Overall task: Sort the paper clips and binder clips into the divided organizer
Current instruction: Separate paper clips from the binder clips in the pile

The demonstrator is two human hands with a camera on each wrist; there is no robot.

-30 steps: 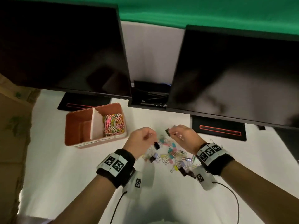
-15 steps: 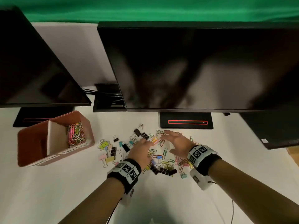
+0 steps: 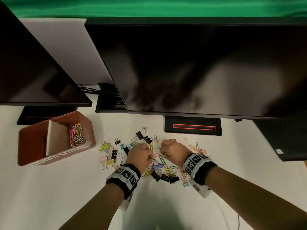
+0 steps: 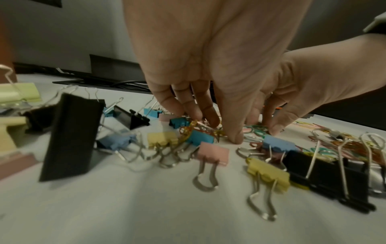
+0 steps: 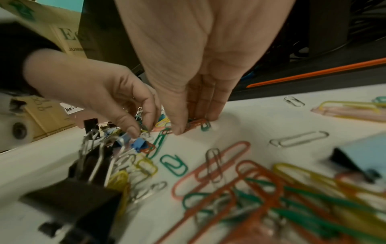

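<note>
The white desk (image 3: 49,188) carries everything. The organizer (image 3: 56,161) stands toward its left edge, in front of the left monitor (image 3: 33,63), and its right compartment already holds a heap of coloured paper clips (image 3: 75,135); what the left compartment holds cannot be made out. The mixed pile of clips (image 3: 159,165) is spread over the middle of the desk, in front of the right monitor's base (image 3: 192,126).

A second ago both hands were lifted above the pile, each pinching a small clip; half a second ago the right one was spread flat over it. Now both are down in the pile, so a fresh pick seems to be starting and much sorting remains.

The left hand (image 3: 138,156) has its fingers curled down, and its fingertips (image 4: 235,137) press among gold and green paper clips beside a blue binder clip (image 4: 201,138); I cannot tell whether it actually holds one. The right hand (image 3: 172,151) pinches an orange-red paper clip (image 5: 195,124) between thumb and fingers, right at the desk. Black binder clips (image 3: 164,177) lie at the near edge of the pile, between the wrists.
</note>
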